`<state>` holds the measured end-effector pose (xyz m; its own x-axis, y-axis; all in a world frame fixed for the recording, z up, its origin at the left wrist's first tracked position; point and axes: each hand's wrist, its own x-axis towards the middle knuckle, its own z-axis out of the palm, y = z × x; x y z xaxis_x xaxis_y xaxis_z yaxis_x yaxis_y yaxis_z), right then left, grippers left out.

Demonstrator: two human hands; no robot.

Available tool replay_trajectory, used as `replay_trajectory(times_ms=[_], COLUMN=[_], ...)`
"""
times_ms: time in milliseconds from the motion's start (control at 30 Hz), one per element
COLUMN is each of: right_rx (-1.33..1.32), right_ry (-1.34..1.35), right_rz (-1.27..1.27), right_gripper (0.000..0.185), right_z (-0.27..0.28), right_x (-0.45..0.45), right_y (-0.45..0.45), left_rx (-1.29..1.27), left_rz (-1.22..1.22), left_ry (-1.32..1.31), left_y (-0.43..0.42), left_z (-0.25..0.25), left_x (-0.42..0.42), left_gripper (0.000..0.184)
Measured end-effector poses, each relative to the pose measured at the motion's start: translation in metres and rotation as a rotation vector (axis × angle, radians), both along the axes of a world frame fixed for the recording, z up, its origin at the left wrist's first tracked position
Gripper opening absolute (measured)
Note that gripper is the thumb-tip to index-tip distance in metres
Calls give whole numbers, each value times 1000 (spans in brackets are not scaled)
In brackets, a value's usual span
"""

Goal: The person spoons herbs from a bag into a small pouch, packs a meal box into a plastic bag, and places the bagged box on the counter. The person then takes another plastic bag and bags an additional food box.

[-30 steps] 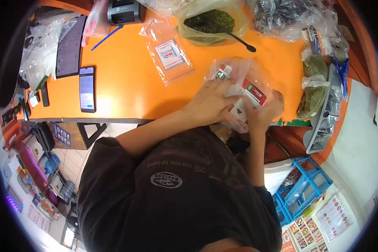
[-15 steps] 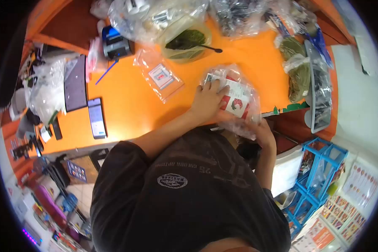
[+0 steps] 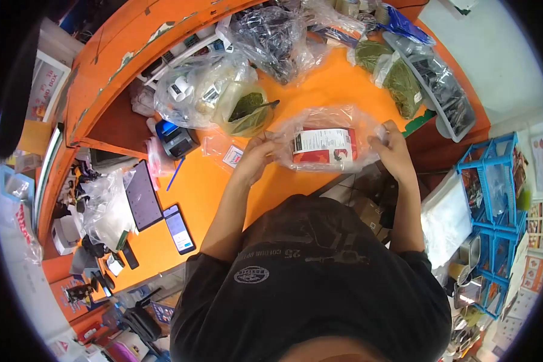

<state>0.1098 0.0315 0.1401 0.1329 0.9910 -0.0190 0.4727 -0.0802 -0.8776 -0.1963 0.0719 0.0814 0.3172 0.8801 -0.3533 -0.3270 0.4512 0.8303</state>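
A clear plastic bag (image 3: 291, 120) is stretched between my two hands at the front of the orange table. Inside it, or under its film, lies a red packet (image 3: 311, 158) with a white printed label (image 3: 326, 143) facing up. My left hand (image 3: 257, 158) pinches the bag's left side. At the opposite side, my right hand (image 3: 393, 151) grips the plastic with thumb and fingers closed. Left of the bag, a flat clear pouch with a small label (image 3: 232, 155) lies on the table. An open bag of green leafy stuff (image 3: 247, 111) stands behind it, a dark handle sticking out.
A phone (image 3: 178, 229), a dark flat board (image 3: 143, 196) and a black and blue device (image 3: 176, 137) occupy the table's left. Plastic bags crowd the back. Green-filled packs (image 3: 404, 90) and a grey tray (image 3: 443, 90) sit at right, above blue racks (image 3: 495, 199).
My left hand has moved off the label to the bag's left side, and my right hand has risen to its right side. The bag is now spread level. The camera view has turned.
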Motion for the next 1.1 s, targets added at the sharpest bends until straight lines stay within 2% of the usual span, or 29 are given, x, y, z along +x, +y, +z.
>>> replay_trajectory(times_ms=[33,67,133,167,233,300,333,367,400,433,533,633,700,733,767,800,833,867,900,933,967,1000,1033,1100], right_rx=[46,95,119,121,0,-76,-150,-225,-294,-206,-140,56,95,132,178,224,142,55,-26,-103,-73,-32,8,124], right_ry=[-83,-169,-456,-597,-673,-706,-408,-109,193,404,246,-31,-248,-389,-531,-677,-659,-374,-90,195,235,149,63,-91], right_rz=[64,131,14,-47,-38,36,98,158,215,173,206,134,26,27,23,19,-34,55,136,212,203,196,186,148], right_gripper=[20,20,17,17,18,19,18,17,17,11,13,19,18,18,18,18,16,15,15,15,14,15,16,19], right_z=[1,3,21,26,14,-15,-9,0,14,37,29,51,69,61,47,42,47,55,65,76,86,81,70,80], right_x=[2,4,15,19,22,34,34,34,33,18,16,23,19,18,17,17,16,13,10,6,-4,-3,0,0], right_y=[-2,-1,-2,-6,-8,0,1,-1,-1,-10,-2,-9,-19,-21,-21,-18,-20,-23,-26,-28,-34,-32,-28,-25], left_rx=[1,115,341,403,522,462,429,345,260,171,254,407,579,659,811,776,721,657,294,401,508,613,384,397], left_rz=[7,-12,-47,20,172,24,-53,-110,-160,-207,-302,-61,97,183,347,142,-66,-270,-479,-516,-552,-586,-406,-286], left_ry=[128,253,504,783,1333,1314,1304,915,527,140,354,426,1160,1530,1575,1474,1368,1254,661,544,425,303,256,370], left_y=[-2,-1,5,2,-6,5,6,2,-6,-11,-6,-15,-13,-12,-13,-10,-13,-18,-24,-29,-33,-38,-46,-41], left_z=[3,-4,-15,-11,33,-13,-12,-11,23,47,64,75,74,73,59,63,68,74,94,106,116,127,142,141], left_x=[-2,-13,-36,-39,-30,-43,-42,-42,-32,-26,-28,-30,-42,-46,-45,-50,-61,-68,-65,-63,-61,-57,-42,-43], left_gripper=[9,8,8,8,9,9,11,14,17,21,13,4,4,5,13,13,14,15,17,18,19,20,21,18])
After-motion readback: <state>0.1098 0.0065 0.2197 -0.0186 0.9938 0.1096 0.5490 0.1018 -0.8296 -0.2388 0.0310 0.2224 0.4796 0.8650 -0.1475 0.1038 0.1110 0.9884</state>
